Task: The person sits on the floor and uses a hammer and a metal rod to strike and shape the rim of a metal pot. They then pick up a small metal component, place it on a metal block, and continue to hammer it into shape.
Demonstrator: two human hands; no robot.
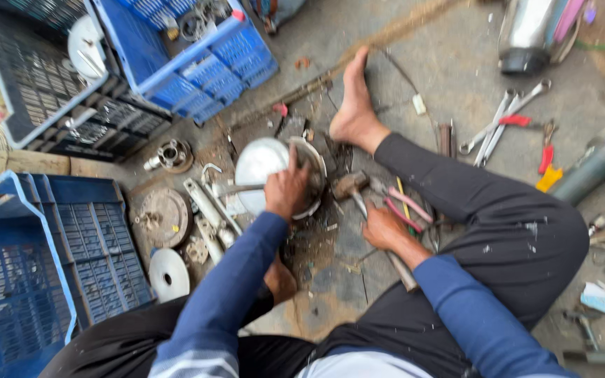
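I sit on a grimy concrete floor with my bare foot [353,105] stretched ahead. My left hand [286,189] rests on top of a round metal housing [264,168], which looks like a motor cover, fingers gripping its rim. My right hand [383,227] is closed around the wooden handle of a hammer [353,187], whose steel head lies just right of the housing. Red-handled pliers [406,208] lie beside the right hand.
Blue plastic crates stand at lower left [43,266] and upper centre [197,63], a dark crate [50,98] at upper left. Metal discs [164,217], a bearing part [171,155] and brackets lie left. Spanners [500,122] and screwdrivers lie right, near a steel cylinder [526,35].
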